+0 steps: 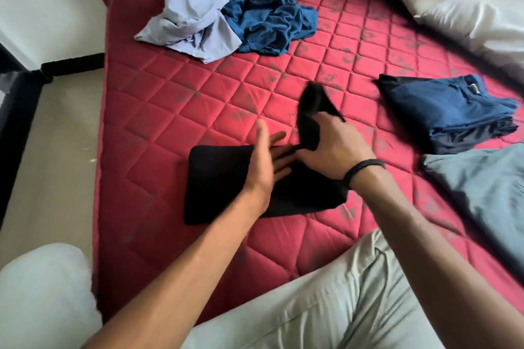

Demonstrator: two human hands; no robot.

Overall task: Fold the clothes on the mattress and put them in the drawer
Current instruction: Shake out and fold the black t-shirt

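- At the far left, beyond the red quilted mattress, pale floor and a dark frame beside a white wall.
- Toward the head of the mattress, left of centre: a crumpled light-blue garment, touching a crumpled dark-blue garment on its right — both unfolded.
- Centre, near the viewer: a black garment lying flat on the mattress, its left part folded into a neat rectangle.
- Left hand: fingers straight and spread, palm edge-on, resting across the black garment at the fold line; its grip is wide and holds nothing.
- Right hand, a dark band at the wrist: fingers curled round the right part of the black garment, which it lifts clear of the mattress — the raised flap is blurred.
- Right of the hands: a folded stack of dark-blue clothes, lying apart from the black garment.
- Lower right: a grey-blue cloth, laid flat.
- Upper right corner: two pale pillows.
- Bottom edge: the person's leg in light trousers.
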